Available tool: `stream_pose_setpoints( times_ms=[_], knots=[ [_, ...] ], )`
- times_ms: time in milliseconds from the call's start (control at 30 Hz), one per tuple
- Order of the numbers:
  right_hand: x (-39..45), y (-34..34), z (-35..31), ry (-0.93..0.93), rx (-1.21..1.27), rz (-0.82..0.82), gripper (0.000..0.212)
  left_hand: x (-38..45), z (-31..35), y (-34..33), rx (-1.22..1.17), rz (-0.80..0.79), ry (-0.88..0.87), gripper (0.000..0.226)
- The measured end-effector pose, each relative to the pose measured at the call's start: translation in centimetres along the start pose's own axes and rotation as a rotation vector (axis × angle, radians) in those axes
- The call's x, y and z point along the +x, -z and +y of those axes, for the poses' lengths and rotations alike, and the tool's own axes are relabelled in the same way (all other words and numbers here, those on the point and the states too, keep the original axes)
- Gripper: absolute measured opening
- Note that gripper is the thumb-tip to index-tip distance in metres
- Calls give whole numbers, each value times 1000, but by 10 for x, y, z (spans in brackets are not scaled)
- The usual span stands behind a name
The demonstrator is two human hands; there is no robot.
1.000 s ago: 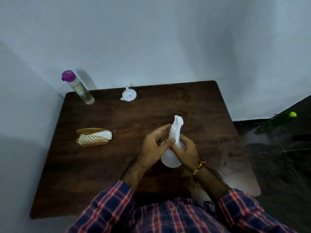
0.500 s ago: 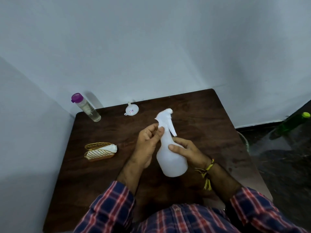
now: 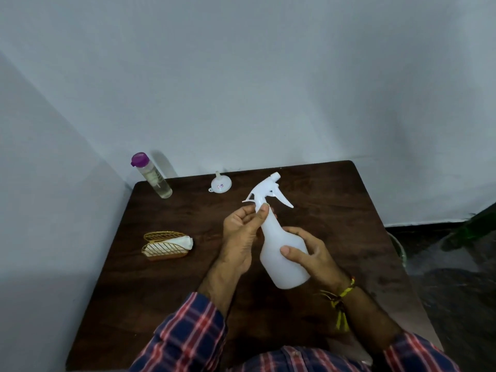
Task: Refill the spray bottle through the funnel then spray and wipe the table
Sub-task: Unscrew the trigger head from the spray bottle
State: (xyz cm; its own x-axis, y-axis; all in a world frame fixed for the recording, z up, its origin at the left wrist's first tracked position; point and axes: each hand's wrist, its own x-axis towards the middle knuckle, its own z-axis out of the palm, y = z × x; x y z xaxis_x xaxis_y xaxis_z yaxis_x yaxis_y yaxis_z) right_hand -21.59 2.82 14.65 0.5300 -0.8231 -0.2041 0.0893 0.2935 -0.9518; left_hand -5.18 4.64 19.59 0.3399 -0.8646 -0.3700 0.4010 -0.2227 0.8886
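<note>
Over the dark table, my right hand wraps the spray bottle body, its long axis tilting away-left toward my left hand, whose fingers pinch the neck beneath the sprayer head.

A person in a plaid shirt holds a white spray bottle tilted above a dark wooden table, right hand wrapped around its body, left hand pinching the neck below the trigger head. A white funnel sits at 12 o'clock, a purple-capped clear bottle at 11 o'clock, and a tan holder with a white cloth at 9 o'clock.
</note>
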Motion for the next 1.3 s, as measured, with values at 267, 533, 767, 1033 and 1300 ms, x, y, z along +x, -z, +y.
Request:
stream_pose_setpoints(
  times_ms=[267,533,767,1033,1300],
  knots=[
    [3,-1,-8,-4,75,28,67,6,2,0,2,-19,1,40],
    [0,6,-8,6,76,27,60,7,4,-3,48,-114,0,56],
    [-1,15,-8,5,47,21,60,5,2,-3,54,-254,28,41],
    [1,15,-7,5,30,-37,57,2,4,-3,49,-177,21,42],
    [4,15,-3,24,-42,-58,63,-1,1,0,15,-111,-3,40]
  ],
)
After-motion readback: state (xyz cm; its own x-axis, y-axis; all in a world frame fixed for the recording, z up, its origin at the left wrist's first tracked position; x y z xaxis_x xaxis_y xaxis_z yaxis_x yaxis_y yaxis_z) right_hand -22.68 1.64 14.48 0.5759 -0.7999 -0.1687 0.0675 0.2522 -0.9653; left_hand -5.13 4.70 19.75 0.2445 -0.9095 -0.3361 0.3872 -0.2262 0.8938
